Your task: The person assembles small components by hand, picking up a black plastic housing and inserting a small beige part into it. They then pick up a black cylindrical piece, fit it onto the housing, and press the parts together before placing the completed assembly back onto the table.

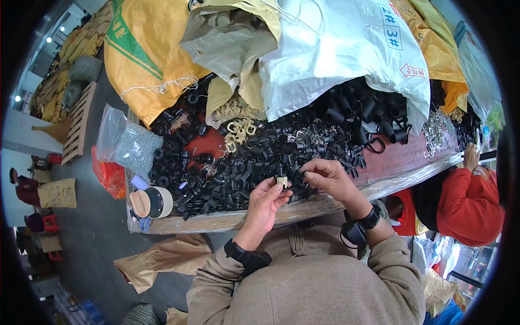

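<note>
Near the table's front edge, my left hand (264, 205) grips a small cream plastic part (282, 182) between thumb and fingers. A dark piece stands up from the top of that part. Just to the right, my right hand (332, 181) is closed in a pinch. Something small and dark shows at its fingertips, too small to name. The two hands are a short gap apart. Below and beyond them spreads a heap of small black plastic parts (238, 176). Farther back lie a few cream ring-shaped parts (238, 130).
Large sacks, one yellow (146, 49) and one white (346, 54), lean over the table's far side, with black tubes (346, 105) spilling out. At the left stand a lidded cup (161, 201) and a clear bag of small metal pieces (138, 149). A person in a red sleeve (471, 206) works at the right.
</note>
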Demonstrator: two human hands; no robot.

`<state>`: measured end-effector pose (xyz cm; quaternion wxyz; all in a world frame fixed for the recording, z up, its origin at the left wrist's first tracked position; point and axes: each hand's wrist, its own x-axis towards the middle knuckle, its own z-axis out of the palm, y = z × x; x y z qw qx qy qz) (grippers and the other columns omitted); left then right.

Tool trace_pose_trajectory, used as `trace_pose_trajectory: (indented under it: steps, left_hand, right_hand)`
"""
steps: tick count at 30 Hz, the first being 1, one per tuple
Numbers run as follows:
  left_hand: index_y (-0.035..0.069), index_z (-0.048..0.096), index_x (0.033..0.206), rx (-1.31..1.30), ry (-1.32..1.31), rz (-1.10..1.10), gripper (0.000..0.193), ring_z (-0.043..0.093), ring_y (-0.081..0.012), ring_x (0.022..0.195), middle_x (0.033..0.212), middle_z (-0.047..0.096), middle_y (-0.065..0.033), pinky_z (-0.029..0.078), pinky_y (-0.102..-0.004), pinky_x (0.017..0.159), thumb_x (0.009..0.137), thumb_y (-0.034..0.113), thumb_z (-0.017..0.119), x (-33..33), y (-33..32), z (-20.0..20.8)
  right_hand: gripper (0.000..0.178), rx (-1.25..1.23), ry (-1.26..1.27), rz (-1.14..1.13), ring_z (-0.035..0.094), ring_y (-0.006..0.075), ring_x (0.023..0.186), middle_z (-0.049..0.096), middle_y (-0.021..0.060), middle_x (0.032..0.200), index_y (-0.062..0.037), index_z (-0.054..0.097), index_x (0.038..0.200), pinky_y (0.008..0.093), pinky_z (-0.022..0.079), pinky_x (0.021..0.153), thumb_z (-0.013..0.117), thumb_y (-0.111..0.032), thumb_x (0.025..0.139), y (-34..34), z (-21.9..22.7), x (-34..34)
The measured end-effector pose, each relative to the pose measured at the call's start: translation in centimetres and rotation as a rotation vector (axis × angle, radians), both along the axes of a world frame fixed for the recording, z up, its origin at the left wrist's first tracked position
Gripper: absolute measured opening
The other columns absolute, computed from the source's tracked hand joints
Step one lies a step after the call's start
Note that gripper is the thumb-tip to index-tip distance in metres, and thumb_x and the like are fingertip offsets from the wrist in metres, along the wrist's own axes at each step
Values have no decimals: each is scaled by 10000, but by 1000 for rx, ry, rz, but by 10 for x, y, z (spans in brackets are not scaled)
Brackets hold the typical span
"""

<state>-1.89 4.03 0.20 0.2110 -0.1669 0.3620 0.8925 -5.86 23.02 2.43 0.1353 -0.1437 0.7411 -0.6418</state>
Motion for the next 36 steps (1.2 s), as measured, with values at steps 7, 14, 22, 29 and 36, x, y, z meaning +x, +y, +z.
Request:
trace_pose_trajectory:
  steps: [7, 14, 22, 29, 36]
  left_hand:
    - [-7, 495, 1006, -11, 37, -19, 223, 596, -168, 776, 920, 582, -95, 496, -221, 639, 807, 87, 535, -2, 2, -3]
    - [-4, 494, 1000, -38, 24, -15, 211, 599, -189, 780, 909, 583, -96, 502, -236, 641, 803, 60, 531, 1, 5, -2]
    - [0, 494, 998, -57, 42, -56, 206, 599, -194, 787, 916, 582, -109, 503, -249, 652, 802, 51, 528, 3, 19, -2]
    - [0, 491, 1000, -122, 30, -147, 202, 593, -207, 809, 930, 578, -139, 502, -270, 676, 805, 49, 514, 3, 32, -3]
    - [5, 487, 995, -200, 103, -170, 179, 585, -226, 820, 928, 569, -157, 499, -293, 702, 827, 65, 474, 2, 38, -2]
  right_hand:
    - [161, -27, -102, -1, 501, 80, 629, 516, -1, 697, 2, 538, 928, 235, 391, 542, 551, -86, 794, -15, 1, 8]
    - [150, 551, 809, 65, 521, 238, 622, 487, 83, 662, -43, 531, 855, 339, 398, 578, 565, -68, 711, -12, 4, 8]
    - [129, 188, 400, -19, 513, 249, 612, 494, 80, 669, -47, 540, 832, 333, 399, 588, 575, -82, 713, 6, 6, 19]
    - [160, 403, 634, -88, 508, 233, 630, 491, 66, 689, -63, 537, 806, 323, 392, 592, 597, -116, 667, 32, -3, 20]
    - [198, 774, 825, -154, 488, 205, 680, 471, 41, 711, -90, 503, 772, 312, 361, 613, 587, -137, 598, 99, -18, 21]
